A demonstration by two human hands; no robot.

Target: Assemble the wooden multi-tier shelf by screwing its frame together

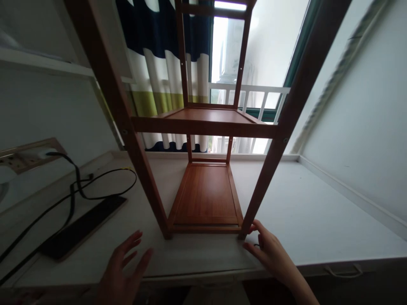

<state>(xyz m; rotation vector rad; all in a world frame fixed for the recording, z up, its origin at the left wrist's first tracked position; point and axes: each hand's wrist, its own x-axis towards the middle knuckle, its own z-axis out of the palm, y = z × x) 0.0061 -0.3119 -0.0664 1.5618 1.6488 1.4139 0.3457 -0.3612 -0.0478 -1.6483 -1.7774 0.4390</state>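
Your right hand (269, 249) half-curls by the wooden shelf rack (206, 195), lower right, can't tell if gripping; left hand (122, 271) spread wide, lower left.

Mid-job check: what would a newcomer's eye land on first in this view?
First, the tall reddish-brown wooden rack, standing mid-frame on the white desktop. Behind it, the navy, white and yellow-green curtain hangs left of the bright window. Lower down, the right hand is at the foot of the rack's near right leg; the left hand is open, apart from the rack.
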